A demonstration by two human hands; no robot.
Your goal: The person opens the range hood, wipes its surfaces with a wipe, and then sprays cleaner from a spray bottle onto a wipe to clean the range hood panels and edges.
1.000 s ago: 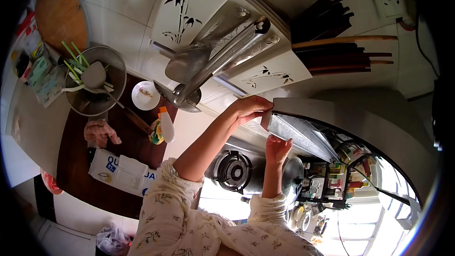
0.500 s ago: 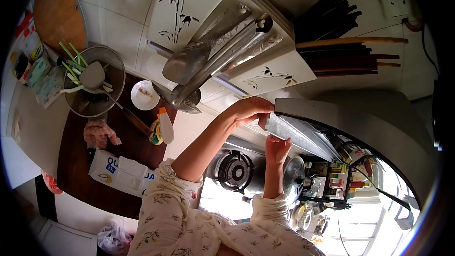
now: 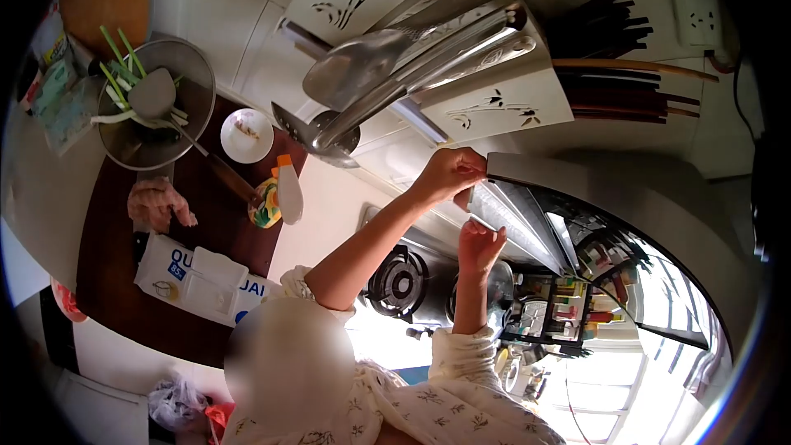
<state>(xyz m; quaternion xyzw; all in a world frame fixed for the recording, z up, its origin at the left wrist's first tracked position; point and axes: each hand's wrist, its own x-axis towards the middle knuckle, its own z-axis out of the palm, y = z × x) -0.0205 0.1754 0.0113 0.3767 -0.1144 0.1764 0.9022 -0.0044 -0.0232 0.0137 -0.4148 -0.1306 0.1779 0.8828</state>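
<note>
My left hand (image 3: 453,175) reaches up to the near corner of the range hood (image 3: 568,177), its fingers closed on the edge there. Just below it, my right hand (image 3: 482,245) is closed, its fingertips at the lower edge of a shiny metal panel (image 3: 523,218) on the hood's underside. Whether the panel is loose or fixed, I cannot tell. Beneath my hands is the gas stove, with a black burner (image 3: 401,282) between my forearms and a pan (image 3: 498,292) partly hidden behind my right arm.
Steel utensils (image 3: 362,70) hang from a rail left of my hands, beside chopsticks (image 3: 618,99). On the dark wooden counter (image 3: 107,255) are a metal bowl with green stalks (image 3: 156,148), a small white bowl (image 3: 246,136), a bottle (image 3: 288,194), a crumpled plastic glove (image 3: 156,202) and a white package (image 3: 202,280).
The camera view has shifted, so the counter and utensils appear farther up. Both hands stay at the hood's corner, with the right hand's fingertips still along the panel's edge.
</note>
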